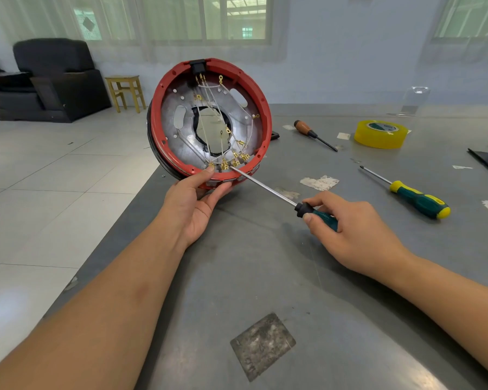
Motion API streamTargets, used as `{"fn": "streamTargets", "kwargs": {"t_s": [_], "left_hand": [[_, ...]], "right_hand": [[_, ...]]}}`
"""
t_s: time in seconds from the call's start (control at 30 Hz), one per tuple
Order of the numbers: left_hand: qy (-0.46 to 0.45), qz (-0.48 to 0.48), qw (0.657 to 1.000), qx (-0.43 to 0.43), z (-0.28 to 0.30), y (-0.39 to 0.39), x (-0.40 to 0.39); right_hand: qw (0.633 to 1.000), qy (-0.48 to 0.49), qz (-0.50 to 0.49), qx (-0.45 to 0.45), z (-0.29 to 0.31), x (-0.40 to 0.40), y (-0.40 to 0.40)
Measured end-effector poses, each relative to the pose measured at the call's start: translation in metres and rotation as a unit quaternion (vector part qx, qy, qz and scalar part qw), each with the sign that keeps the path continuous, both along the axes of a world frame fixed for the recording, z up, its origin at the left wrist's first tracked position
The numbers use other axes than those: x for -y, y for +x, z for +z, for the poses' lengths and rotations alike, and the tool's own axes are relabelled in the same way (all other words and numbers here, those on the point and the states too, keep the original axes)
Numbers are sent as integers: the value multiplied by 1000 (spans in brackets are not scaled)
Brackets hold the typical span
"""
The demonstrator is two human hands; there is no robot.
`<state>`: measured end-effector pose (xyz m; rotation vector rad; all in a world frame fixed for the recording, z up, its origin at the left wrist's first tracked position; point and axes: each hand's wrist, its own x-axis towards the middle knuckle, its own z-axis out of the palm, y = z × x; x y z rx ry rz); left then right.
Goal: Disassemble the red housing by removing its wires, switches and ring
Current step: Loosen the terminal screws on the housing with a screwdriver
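The round red housing (254,88) stands tilted on its edge at the table's left side, its open face toward me. Inside lie a silver metal plate (181,147), thin white wires (209,92) with brass terminals (235,161), and a black switch block (197,66) at the top rim. My left hand (196,201) grips the housing's lower rim, thumb on the inner edge. My right hand (347,226) holds a green-handled screwdriver (265,188); its tip touches the terminals near the lower rim.
On the grey table (265,277) lie a second green-and-yellow screwdriver (417,199), a brown-handled screwdriver (312,133), a yellow tape roll (381,133) and a dark plate (262,344). The table's left edge drops to a tiled floor. An armchair (51,80) and stool (126,91) stand behind.
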<state>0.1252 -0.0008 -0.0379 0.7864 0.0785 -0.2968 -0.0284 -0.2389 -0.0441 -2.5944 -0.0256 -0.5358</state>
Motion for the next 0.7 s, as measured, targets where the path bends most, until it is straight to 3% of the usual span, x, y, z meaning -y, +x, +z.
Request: {"fn": "streamTargets", "kwargs": {"t_s": [0.7], "left_hand": [[5, 2, 1000, 1, 0, 1, 0]], "right_hand": [[998, 59, -12, -6, 3, 4, 0]]}}
